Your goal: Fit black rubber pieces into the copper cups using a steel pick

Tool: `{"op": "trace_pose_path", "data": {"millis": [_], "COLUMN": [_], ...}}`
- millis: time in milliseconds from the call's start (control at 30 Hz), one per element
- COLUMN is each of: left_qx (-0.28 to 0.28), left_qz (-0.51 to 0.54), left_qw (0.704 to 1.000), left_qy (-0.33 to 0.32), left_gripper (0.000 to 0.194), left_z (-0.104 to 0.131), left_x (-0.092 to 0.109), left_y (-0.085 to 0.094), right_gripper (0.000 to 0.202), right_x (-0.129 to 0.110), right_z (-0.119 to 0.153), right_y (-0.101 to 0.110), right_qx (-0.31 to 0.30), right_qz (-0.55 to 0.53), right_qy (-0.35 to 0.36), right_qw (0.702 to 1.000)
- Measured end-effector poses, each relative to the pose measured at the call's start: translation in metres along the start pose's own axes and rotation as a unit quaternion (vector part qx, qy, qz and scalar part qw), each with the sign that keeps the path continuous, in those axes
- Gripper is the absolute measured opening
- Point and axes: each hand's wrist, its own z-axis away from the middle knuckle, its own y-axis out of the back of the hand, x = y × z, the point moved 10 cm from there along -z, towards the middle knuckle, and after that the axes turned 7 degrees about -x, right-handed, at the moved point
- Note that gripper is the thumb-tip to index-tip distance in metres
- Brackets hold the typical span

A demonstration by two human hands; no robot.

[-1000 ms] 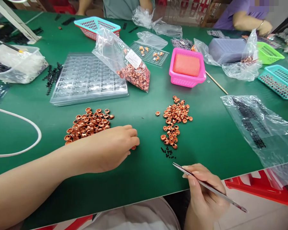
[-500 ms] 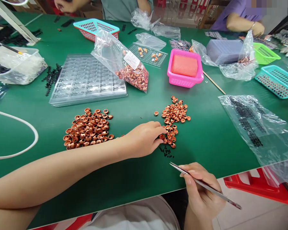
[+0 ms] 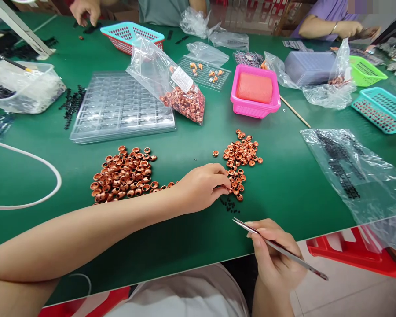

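While the right hand (image 3: 277,255) grips tweezers (image 3: 305,264), left hand (image 3: 201,187) half-curled, hold unclear, glossy copper cups (image 3: 240,154), holed.

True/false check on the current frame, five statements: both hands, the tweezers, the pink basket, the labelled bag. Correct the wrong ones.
1. The right hand holds the tweezers. True.
2. The tweezers pinch a black bit. False: their tips are just short of the black bits, with nothing between them.
3. The left hand has its fingertips at the smaller pile of copper rings. True.
4. The pink basket is full of copper rings. False: the pink basket holds an orange-red block.
5. The labelled bag lies partly over the clear trays. True.
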Motion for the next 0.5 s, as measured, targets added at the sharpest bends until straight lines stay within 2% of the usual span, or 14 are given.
{"op": "trace_pose_path", "data": {"millis": [100,167,333,500], "left_qx": [0.021,0.005,-0.064,-0.074], "left_qz": [0.014,0.014,0.027,0.059], "left_qw": [1.0,1.0,0.998,0.995], "left_qy": [-0.011,-0.003,-0.005,-0.002], "left_gripper": [0.011,0.011,0.02,0.024], "left_z": [0.007,0.015,0.041,0.05], "left_x": [0.009,0.015,0.03,0.023], "left_y": [0.007,0.007,-0.01,-0.022], "right_gripper": [0.032,0.031,0.023,0.02], "right_x": [0.0,0.001,0.001,0.006], "right_z": [0.0,0.0,-0.003,-0.009], "right_y": [0.0,0.0,0.003,0.003], "right_qx": [0.002,0.009,0.029,0.004], "right_qz": [-0.008,-0.011,-0.018,0.042], "right_qy": [0.006,0.006,-0.02,-0.098], "right_qw": [1.0,1.0,0.999,0.994]}}
